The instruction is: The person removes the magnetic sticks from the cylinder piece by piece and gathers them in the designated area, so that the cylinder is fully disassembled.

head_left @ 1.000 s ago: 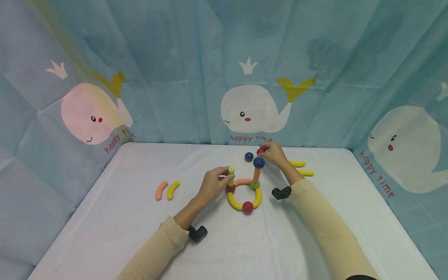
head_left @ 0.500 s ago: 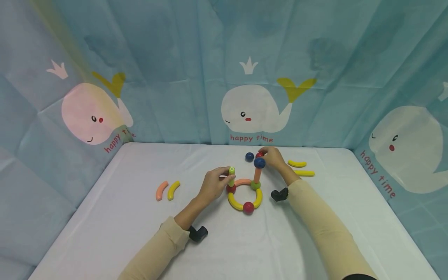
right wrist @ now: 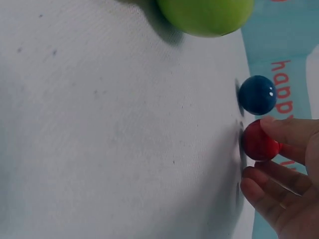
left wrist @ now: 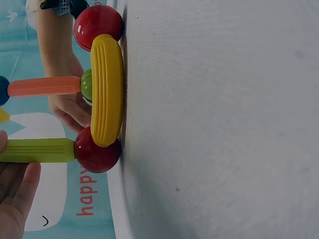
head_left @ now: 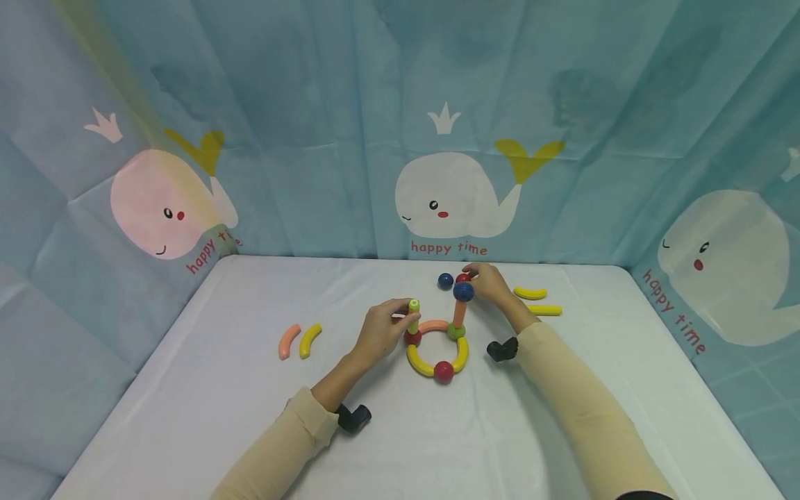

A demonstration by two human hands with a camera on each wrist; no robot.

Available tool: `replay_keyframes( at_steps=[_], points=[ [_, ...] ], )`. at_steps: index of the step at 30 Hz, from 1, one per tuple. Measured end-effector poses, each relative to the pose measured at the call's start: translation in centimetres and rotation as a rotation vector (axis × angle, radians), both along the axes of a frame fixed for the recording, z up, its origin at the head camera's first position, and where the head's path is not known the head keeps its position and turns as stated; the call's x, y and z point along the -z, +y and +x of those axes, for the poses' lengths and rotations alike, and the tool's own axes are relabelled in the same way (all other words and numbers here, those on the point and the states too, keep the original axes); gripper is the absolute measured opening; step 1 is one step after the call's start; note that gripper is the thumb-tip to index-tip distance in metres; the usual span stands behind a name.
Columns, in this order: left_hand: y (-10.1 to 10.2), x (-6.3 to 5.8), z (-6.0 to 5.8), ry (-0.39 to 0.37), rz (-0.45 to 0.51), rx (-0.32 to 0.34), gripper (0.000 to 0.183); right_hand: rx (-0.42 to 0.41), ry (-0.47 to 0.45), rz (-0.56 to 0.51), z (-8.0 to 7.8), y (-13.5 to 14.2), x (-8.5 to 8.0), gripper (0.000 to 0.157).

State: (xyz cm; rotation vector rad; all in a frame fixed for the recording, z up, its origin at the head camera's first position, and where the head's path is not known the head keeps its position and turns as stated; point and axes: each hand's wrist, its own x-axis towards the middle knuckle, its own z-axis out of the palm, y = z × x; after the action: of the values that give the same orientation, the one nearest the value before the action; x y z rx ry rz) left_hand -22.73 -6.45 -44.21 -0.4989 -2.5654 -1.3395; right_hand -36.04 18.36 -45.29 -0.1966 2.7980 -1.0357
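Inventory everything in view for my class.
Glossy red balls: 3, red, two in ring, one behind
Blue balls: 2, blue, one raised, one behind
Green ball: 1, green, in ring
Curved yellow rods: 4, yellow, two in ring, two loose
Curved orange rods: 2, orange, ring and left
Straight rods: 3, orange and green upright, yellow right
White tablecloth: 1, white, underneath
Whale-print fabric: count unclear, blue, behind
Black shape: 1, black, bottom edge
Black devices: 2, black, wrists
Beige sleeves: 2, beige, forearms
Left hand: 1, gripping green rod
Right hand: 1, holding rear red ball
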Motion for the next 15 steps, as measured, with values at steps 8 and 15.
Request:
replay_keyframes(
  at_steps=[8, 15],
  points=[
    [0.0, -0.1, 0.0, -0.02, 0.009, -0.007, 0.032, -0.011, 0.054, -0.03, 1.0, 0.8, -1.3, 0.045],
    [0.0, -0.2, 0.1, -0.03, 0.028, -0.012, 0.032, -0.035, 0.105, -0.069, 2.3, 1.2, -2.5, 0.046]
  ],
)
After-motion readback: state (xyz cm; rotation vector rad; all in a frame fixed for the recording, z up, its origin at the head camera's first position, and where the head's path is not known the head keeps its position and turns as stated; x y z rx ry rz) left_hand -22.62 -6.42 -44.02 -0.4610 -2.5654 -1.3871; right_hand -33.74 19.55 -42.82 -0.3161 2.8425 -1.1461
